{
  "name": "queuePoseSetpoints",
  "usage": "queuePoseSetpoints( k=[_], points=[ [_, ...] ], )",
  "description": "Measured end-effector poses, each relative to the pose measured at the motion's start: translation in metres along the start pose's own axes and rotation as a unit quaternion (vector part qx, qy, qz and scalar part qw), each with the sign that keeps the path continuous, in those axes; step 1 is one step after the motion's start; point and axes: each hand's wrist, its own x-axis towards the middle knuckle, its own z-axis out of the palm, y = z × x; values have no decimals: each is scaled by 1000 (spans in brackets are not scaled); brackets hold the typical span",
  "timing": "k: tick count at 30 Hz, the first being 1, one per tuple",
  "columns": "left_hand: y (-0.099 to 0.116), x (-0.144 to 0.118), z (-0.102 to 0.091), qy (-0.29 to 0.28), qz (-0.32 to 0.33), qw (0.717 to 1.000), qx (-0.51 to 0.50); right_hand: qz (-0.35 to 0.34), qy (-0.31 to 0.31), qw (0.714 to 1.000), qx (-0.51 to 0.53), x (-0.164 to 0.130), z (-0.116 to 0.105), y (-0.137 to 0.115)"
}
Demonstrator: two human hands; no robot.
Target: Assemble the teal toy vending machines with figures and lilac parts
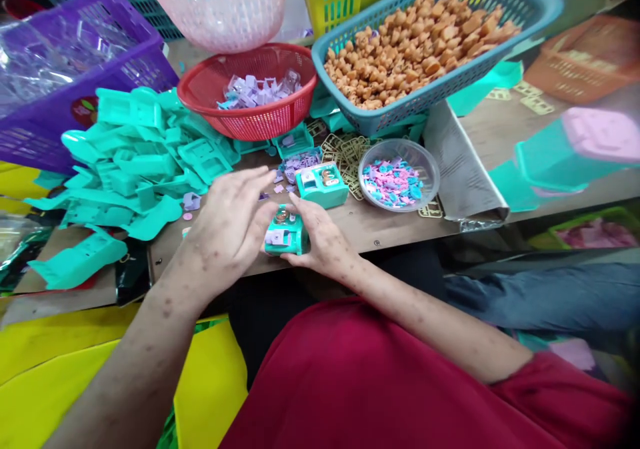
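My right hand (327, 239) grips a small teal plastic toy piece (301, 237) from its right side, thumb on top and fingers beneath. A lilac part and a round copper-coloured part show on its face. My left hand (225, 225) hovers at the piece's left side, fingers stretched out and thumb close to its edge; whether the thumb touches it I cannot tell. Just behind stands a similar teal toy piece (325, 199) on the wooden table (385, 230). Small lilac parts (299, 163) lie in a heap beyond it.
A pile of teal shells (145, 159) lies at left. Behind are a red basket (250, 125) of lilac parts and a blue basket (360, 123) of tan pieces. A clear bowl (434, 182) holds small coloured parts. A grey partition (457, 169) stands at right.
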Motion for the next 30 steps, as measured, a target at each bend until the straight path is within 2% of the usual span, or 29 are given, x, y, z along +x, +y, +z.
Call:
queuePoseSetpoints(
  k=[2,4,6,9,11,14,19,22,25,27,30],
  points=[
    [1,19,11,58,-52,997,24,13,-1,1000,2,1,0,-2],
    [-1,35,34,72,-125,988,49,24,0,1000,4,0,1,-2],
    [-4,44,58,26,-201,977,63,31,4,999,10,-1,4,-1],
    [-6,48,81,-90,-269,957,54,36,16,999,28,-4,8,1],
    [-6,48,85,-142,-280,948,45,31,22,998,40,-5,10,1],
    [-6,51,82,-186,-280,941,45,21,27,998,44,-6,9,0],
    [-8,56,81,-215,-271,938,30,21,21,999,31,-4,7,-2],
    [-9,55,85,-199,-274,941,8,16,23,999,25,-4,9,-1],
    [-13,54,86,-155,-276,948,-25,-5,37,999,19,-6,11,3],
    [-16,52,81,-101,-277,954,-48,-29,49,998,23,-6,11,6],
    [-18,36,62,11,-288,955,-68,-62,47,997,25,-6,7,10]
  ],
)
